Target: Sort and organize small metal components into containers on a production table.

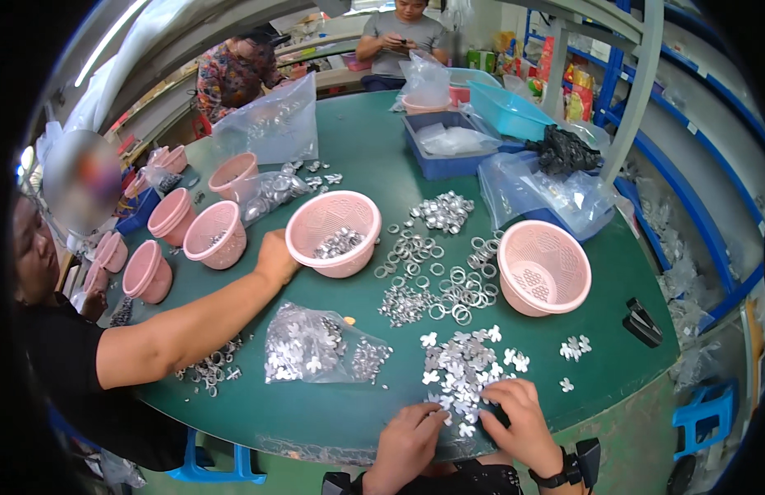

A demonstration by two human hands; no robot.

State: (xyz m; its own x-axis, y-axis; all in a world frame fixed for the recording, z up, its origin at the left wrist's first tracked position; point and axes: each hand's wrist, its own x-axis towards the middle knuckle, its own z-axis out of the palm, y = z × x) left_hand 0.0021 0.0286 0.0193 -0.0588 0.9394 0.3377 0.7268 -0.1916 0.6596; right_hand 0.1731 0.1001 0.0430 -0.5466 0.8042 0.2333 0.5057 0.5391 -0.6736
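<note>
At the near table edge lies a pile of flat silver flower-shaped metal pieces (461, 365). My left hand (409, 439) is at the pile's near left side, fingers bent and thumb and fingertips close together; whatever they pinch is too small to make out. On the pile's right side, my right hand (523, 422) has its thumb and fingers apart, fingertips touching the pieces. A small cluster of the same pieces (575, 347) lies to the right, with one single piece (566, 384) nearer me.
Beyond the pile are silver rings (462, 290), small metal bits (403, 304) and an empty pink basket (544, 268). A co-worker's arm (201, 322) reaches from the left to another pink basket (333, 234). A bag of pieces (304, 345) and a black stapler (642, 322) lie nearby.
</note>
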